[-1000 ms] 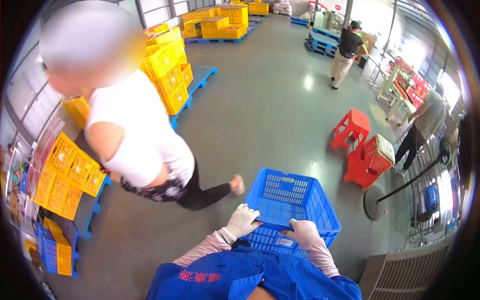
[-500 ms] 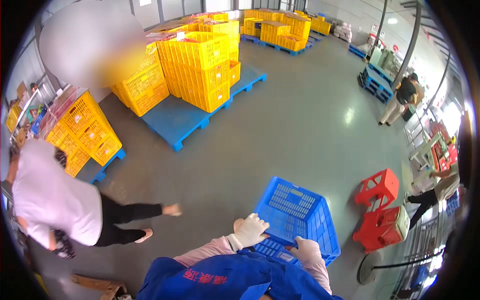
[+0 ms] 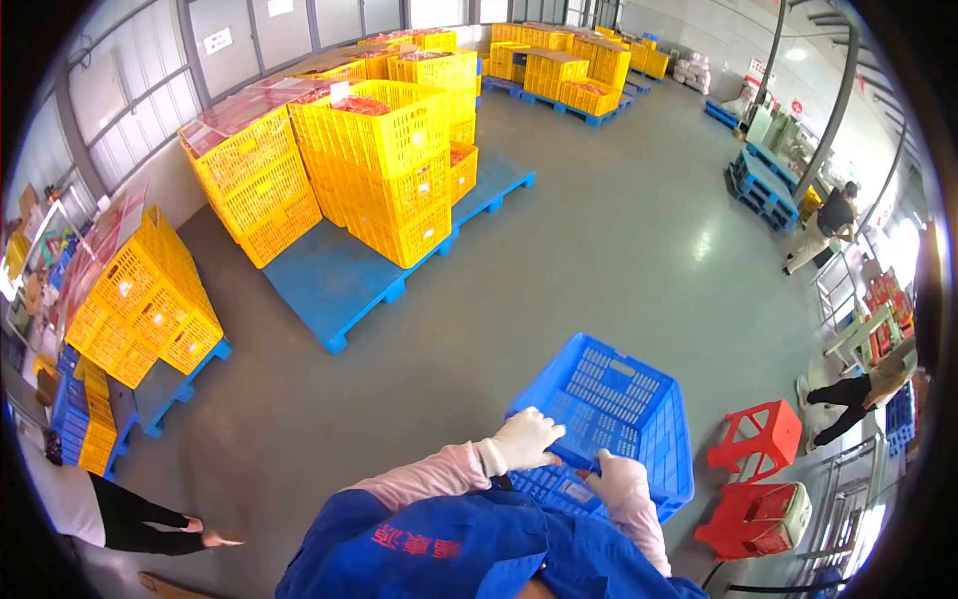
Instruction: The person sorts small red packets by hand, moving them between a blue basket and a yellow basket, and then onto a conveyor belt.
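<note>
Both our gloved hands, left (image 3: 525, 440) and right (image 3: 617, 479), curl over the near rim of the blue crate (image 3: 602, 409), forearms angled inward behind it.

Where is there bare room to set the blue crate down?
Bare floor lies between the blue crate and the loaded blue pallet, whose near corner is also bare. Crowded: red stools at right, stacked yellow crates at left.

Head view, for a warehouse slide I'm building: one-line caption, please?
Gloved left hand and right hand grip a blue crate by its near rim; yellow crates stand stacked on blue pallets beyond.
</note>
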A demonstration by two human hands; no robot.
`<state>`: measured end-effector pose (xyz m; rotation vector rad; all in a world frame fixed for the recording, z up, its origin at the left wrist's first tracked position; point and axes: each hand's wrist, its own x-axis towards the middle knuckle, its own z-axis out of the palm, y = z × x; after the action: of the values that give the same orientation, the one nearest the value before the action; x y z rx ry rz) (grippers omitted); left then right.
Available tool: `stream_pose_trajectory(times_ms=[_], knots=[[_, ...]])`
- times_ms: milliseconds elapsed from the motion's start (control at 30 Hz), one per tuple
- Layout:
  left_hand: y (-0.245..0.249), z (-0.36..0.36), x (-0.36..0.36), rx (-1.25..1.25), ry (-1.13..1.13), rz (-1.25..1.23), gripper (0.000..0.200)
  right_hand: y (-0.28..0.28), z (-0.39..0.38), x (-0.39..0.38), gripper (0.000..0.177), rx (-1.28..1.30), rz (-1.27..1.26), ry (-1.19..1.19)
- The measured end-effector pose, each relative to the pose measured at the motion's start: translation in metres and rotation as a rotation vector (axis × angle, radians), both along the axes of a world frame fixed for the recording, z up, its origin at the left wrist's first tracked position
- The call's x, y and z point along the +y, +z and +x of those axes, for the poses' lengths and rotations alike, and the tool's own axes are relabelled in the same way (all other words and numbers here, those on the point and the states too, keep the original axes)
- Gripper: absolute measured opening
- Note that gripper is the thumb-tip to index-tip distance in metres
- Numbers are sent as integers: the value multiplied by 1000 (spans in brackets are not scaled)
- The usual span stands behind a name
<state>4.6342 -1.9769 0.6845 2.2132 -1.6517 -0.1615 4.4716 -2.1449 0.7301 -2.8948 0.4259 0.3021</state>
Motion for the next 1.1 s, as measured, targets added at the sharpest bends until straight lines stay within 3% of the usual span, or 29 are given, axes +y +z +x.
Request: stream_pose_trajectory(times_ms=[67, 267, 400, 467, 533, 633, 700, 733, 800, 867, 933, 1000, 1100], knots=[[-10, 32, -32, -38, -25, -1, 55, -4, 55, -22, 44, 6, -8, 48], [-4, 140, -68, 70, 256, -34, 51, 0, 213, -85, 44, -28, 35, 369], [-17, 165, -65, 204, 473, -28, 51, 16, 292, -95, 49, 204, -9, 670], [-16, 152, -49, 222, 642, 22, 50, -4, 327, -88, 47, 274, -48, 940], [-37, 131, -42, 190, 897, -14, 49, -5, 345, -64, 42, 369, 14, 1034], [-35, 66, 20, 255, 1165, -92, 46, -8, 341, 24, 49, 536, -175, 1266], [-30, 22, 51, 362, 1341, -95, 45, -34, 343, 74, 48, 448, -183, 1490], [-33, -21, 67, 471, 1428, -106, 44, -47, 320, 101, 52, 358, -175, 1626], [-46, -102, 87, 454, 1565, -147, 41, -40, 258, 159, 52, 326, -134, 1779], [-55, -179, 108, 428, 1805, -328, 41, -36, 190, 216, 51, 349, -176, 1973], [-51, -258, 128, 517, 1904, -323, 41, -42, 116, 268, 48, 296, -294, 2083], [-63, -328, 142, 600, 2023, -330, 40, -51, 53, 305, 40, 231, -160, 2386], [-44, -437, 159, 381, 2287, -449, 39, -27, -60, 370, 43, 225, -199, 2508]])
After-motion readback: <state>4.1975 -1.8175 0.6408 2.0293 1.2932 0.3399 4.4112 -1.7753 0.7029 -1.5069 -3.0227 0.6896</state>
